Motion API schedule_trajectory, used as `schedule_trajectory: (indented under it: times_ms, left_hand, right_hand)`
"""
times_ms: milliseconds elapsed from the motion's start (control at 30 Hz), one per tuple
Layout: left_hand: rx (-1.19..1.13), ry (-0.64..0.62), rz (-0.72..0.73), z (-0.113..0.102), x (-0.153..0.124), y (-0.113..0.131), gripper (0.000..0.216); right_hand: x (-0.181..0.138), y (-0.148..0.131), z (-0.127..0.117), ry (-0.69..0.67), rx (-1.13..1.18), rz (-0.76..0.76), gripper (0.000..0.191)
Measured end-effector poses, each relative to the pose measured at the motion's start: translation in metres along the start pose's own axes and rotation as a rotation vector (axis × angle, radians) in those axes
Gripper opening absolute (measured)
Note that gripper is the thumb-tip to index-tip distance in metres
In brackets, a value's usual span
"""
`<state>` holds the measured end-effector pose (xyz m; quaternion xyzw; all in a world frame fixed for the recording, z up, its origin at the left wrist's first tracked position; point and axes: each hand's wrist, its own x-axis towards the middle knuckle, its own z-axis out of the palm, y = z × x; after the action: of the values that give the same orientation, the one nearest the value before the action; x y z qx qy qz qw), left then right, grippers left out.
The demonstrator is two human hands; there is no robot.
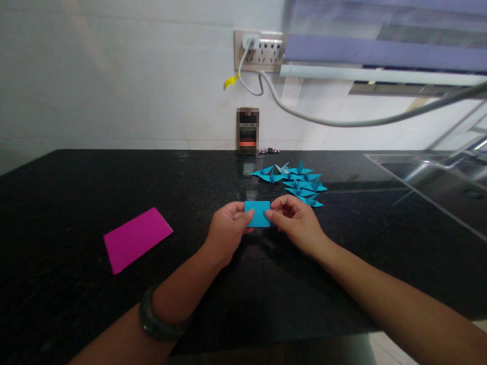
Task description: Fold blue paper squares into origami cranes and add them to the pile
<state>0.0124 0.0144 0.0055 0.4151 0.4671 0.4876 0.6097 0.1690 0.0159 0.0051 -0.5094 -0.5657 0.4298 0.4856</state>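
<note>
A small blue square of paper (258, 215) is held up between both hands, over the dark counter. My left hand (230, 225) pinches its left edge, thumb on the near face and fingers behind. At the right edge, my right hand (297, 220) grips it the same way between thumb and fingers. Just beyond my right hand sits a cluster of several folded blue paper cranes (300, 185). One paler crane (282, 168) is among them. Whether the square is a single sheet or folded, I cannot tell.
A magenta stack of paper (137, 240) lies at left on the black counter (68, 192). A phone-like object (247, 130), blurred out, leans on the wall beside a beaded strand (269, 150). A metal sink (449, 185) is at right. A cable (342, 123) hangs below the socket panel (262, 51).
</note>
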Motion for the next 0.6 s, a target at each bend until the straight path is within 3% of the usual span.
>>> schedule_trajectory:
  times_ms: [400,600]
  left_hand:
    - [-0.005,-0.026,0.007,0.001,-0.0005,0.0001,0.025]
    - [0.006,-0.043,0.017,0.0017,-0.0012,0.0018,0.021]
  right_hand:
    - [0.0001,0.0005,0.0019,0.005,0.02,-0.009,0.026]
    - [-0.0006,0.003,0.0002,0.032,-0.061,-0.129,0.016]
